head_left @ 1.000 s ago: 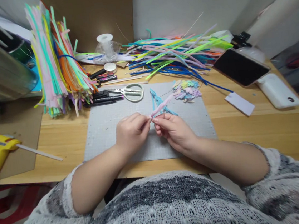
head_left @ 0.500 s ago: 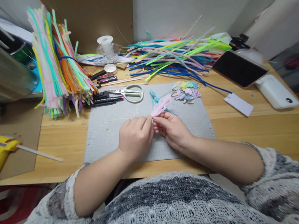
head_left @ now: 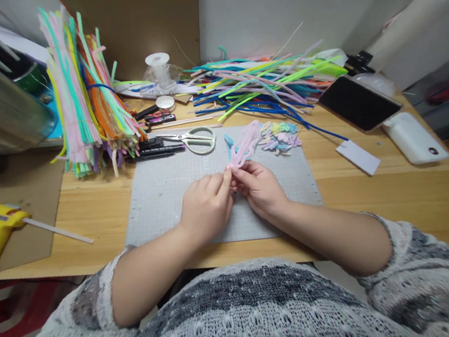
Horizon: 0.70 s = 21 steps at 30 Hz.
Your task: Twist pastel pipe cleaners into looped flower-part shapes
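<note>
A looped bunch of pink pipe cleaners rises from between my fingertips over the grey cutting mat. My left hand pinches its lower end, fingers curled. Close against it, my right hand also pinches that gathered base between thumb and fingers. Behind the pink loops lies a light blue pipe cleaner piece, partly covered. Just right of it is a pile of small pastel shapes on the mat. Scissors with pale handles rest at the mat's upper edge.
Bundled pipe cleaners stand at the left, with black pens beside them. Loose pipe cleaners spread along the back. A yellow glue gun lies far left. At right are a phone, a white power bank and a white card.
The pink bunch has tipped more upright and its loops have spread wider, covering more of the blue piece. Both hands keep their pinch at its base, having shifted only slightly.
</note>
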Available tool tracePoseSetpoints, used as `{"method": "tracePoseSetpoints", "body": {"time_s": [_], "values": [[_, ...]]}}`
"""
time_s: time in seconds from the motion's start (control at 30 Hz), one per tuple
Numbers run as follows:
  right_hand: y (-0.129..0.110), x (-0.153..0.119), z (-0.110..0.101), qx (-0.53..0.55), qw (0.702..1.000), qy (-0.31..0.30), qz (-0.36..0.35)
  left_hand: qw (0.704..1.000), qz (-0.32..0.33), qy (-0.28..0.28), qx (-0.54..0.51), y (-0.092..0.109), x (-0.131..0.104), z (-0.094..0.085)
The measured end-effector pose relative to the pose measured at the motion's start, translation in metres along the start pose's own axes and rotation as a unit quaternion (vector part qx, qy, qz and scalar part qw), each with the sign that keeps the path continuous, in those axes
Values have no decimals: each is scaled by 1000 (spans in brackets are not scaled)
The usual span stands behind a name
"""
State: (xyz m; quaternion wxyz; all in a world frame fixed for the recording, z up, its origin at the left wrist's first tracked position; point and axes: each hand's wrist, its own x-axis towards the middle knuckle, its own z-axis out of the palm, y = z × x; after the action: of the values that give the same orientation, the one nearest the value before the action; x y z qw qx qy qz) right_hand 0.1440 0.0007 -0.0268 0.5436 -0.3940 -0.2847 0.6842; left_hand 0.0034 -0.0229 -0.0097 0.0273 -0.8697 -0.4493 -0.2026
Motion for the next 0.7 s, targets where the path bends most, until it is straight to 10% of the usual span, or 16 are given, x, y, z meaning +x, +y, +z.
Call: {"method": "tracePoseSetpoints", "body": {"time_s": [0.13,0.27,0.4,0.7], "values": [[0,2,-3,-14,1000,-11,22,970,-89,12,-224,-4,1,4],[0,1,-4,-54,996,-61,32,802,-262,39,-535,-14,8,11],[-2,-1,-4,-109,989,-93,26,667,-293,-30,-684,-21,14,12],[-5,-2,-4,-141,989,-50,9,586,-308,-48,-748,-21,15,13]]}}
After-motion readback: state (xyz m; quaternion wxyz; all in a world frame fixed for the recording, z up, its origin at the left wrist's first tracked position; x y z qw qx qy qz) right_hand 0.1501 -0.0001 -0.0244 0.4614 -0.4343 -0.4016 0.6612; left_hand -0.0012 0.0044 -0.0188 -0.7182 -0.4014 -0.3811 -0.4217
